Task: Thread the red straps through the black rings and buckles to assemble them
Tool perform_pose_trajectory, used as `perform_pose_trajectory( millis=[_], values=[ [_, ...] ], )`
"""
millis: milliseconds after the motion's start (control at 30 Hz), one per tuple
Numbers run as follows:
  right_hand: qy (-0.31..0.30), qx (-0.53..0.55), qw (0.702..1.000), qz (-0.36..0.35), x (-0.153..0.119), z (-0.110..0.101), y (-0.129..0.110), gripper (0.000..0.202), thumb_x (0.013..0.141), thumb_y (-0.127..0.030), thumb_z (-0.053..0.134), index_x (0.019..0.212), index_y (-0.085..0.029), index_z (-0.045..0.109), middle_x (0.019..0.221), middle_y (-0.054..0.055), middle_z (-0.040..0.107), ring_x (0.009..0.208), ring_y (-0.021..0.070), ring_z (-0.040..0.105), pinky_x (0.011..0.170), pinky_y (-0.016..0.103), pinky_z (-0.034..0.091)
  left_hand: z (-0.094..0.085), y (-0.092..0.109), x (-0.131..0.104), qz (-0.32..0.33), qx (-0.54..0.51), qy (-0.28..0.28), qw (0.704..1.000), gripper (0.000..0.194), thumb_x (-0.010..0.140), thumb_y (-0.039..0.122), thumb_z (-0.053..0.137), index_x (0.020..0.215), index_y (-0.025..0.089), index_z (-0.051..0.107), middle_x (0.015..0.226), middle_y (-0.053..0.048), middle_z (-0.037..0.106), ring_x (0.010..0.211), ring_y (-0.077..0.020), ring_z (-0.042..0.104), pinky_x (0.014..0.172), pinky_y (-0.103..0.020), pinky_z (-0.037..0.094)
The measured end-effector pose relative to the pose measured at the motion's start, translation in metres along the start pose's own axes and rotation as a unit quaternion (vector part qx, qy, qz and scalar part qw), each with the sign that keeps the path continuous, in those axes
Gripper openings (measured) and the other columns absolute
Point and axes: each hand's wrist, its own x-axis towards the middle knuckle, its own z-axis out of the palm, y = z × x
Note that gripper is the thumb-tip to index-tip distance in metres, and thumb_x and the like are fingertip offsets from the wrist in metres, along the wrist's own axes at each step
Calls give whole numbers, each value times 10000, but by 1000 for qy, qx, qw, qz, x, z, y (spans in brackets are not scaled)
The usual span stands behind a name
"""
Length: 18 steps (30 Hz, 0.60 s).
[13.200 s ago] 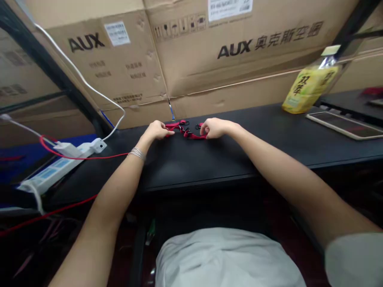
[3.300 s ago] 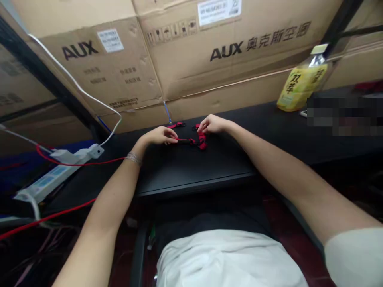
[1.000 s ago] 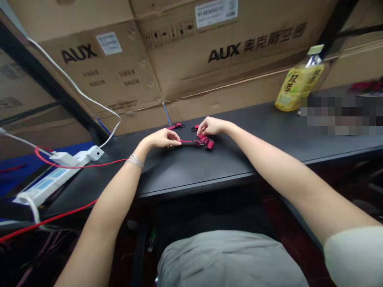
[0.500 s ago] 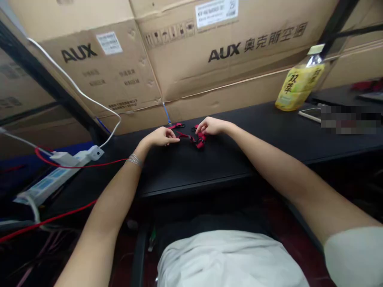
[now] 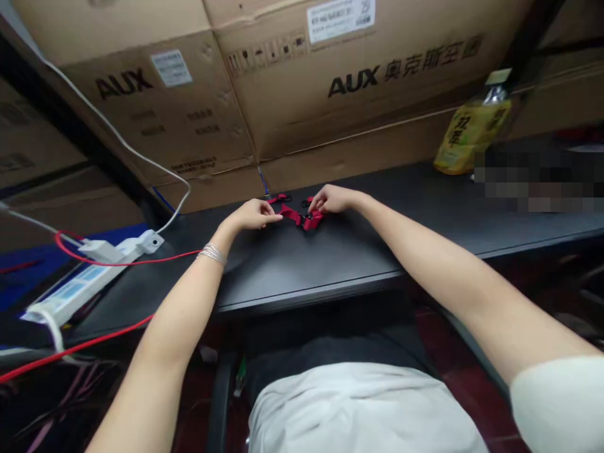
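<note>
A red webbing strap with small black plastic fittings stretches between my hands, just over the black tabletop. The left end is pinched between thumb and fingers of my left hand. My right hand has its fingers closed on the strap's folded right part, beside a black fitting. Behind my hands, another red stretch with a black buckle-like piece lies on the table; whether it joins the held strap I cannot tell. The fingertips partly cover the strap.
Cardboard cartons stand along the table's back edge. A yellow drink bottle is at the back right. On the left lie a white power strip, a white cable and a red cord passing by my left arm.
The strap between my hands has turned flatter and wider to view, and its folded part has shifted slightly up and left. Both hands stay nearly in place. The picture is darker at the back.
</note>
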Motion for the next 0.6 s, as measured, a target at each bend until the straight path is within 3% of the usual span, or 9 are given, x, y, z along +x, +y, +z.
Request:
perform_pose_trajectory(
  millis=[233, 500, 600],
  values=[
    [0, 12, 1000, 4, 0, 1, 0, 383, 694, -6, 619, 1021, -132, 774, 973, 48, 752, 894, 149, 676, 783, 172, 477, 1, -2, 1, 6, -25, -9, 1000, 467, 638, 583, 761, 805, 160, 657, 657, -30, 653, 557, -143, 577, 542, -259, 415],
    [-10, 10, 1000, 10, 2, 1, 1, 384, 684, -14, 628, 1023, -127, 767, 920, 49, 752, 808, 141, 664, 718, 181, 474, -1, -7, 4, -34, 13, 41, 998, 401, 620, 517, 790, 749, 179, 618, 601, -4, 629, 529, -138, 565, 527, -253, 387],
    [21, -6, 1000, 21, 3, -1, 4, 395, 692, -13, 610, 1038, -128, 760, 921, 54, 747, 795, 137, 654, 693, 179, 469, -1, -11, 6, -44, 20, 52, 997, 376, 640, 487, 782, 771, 179, 611, 610, -4, 634, 524, -136, 567, 518, -249, 389]
  ],
)
